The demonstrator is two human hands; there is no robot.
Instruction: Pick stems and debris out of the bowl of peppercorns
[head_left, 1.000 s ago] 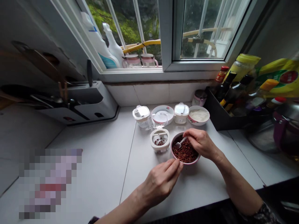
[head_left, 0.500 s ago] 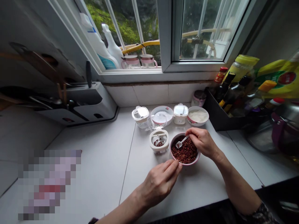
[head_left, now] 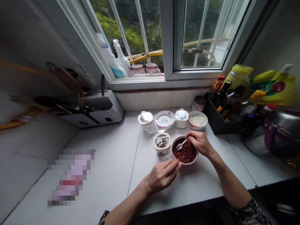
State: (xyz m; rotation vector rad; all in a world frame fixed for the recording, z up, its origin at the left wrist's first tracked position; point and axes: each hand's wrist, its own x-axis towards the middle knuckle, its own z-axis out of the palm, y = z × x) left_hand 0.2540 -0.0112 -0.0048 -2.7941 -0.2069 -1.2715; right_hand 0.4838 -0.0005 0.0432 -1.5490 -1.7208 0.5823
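The right hand (head_left: 199, 144) pinches a small white plastic spoon (head_left: 181, 144), its scoop over a pink-rimmed bowl (head_left: 172, 150) heaped with coarse dark red spice (head_left: 185, 153). The left hand (head_left: 161, 176) has its fingers (head_left: 173, 164) drawn narrow, tips at the bowl's 7 o'clock rim; whether they grip it, I cannot tell. A lidded plastic jar (head_left: 162, 143) stands just beside, at 10 o'clock.

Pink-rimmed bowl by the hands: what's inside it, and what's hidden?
The pink-rimmed bowl holds dark red-brown crushed grains, with a small white spoon resting on them. The right hand's fingers cover the spoon's handle end; the grains hide the bowl's bottom.
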